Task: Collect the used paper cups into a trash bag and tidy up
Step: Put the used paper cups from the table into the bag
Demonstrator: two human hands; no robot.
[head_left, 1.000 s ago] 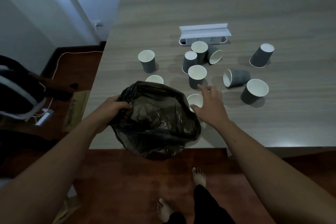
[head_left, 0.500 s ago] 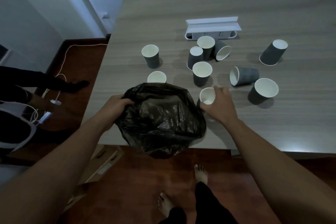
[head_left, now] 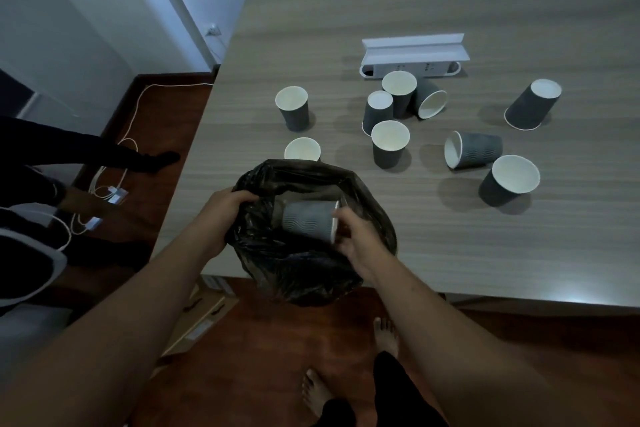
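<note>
Cup [head_left: 308, 222] lifted off table [head_left: 450, 253] into trash bag [head_left: 298, 274] — right hand [head_left: 356, 236] fingers pinch its rim, left hand [head_left: 221, 215] grips bag edge. Nine cups remain — task early.

The trash bag [head_left: 311, 253] is thin black plastic, crinkled and faintly glossy. Beyond it, the table [head_left: 450, 253] has a matt grey wood-grain top, and the paper cups [head_left: 389, 144] on it show dark matt outsides embossed with wavy ridges and smooth pale insides. Below the bag, the floor [head_left: 259, 374] is reddish wood with a dull sheen.
</note>
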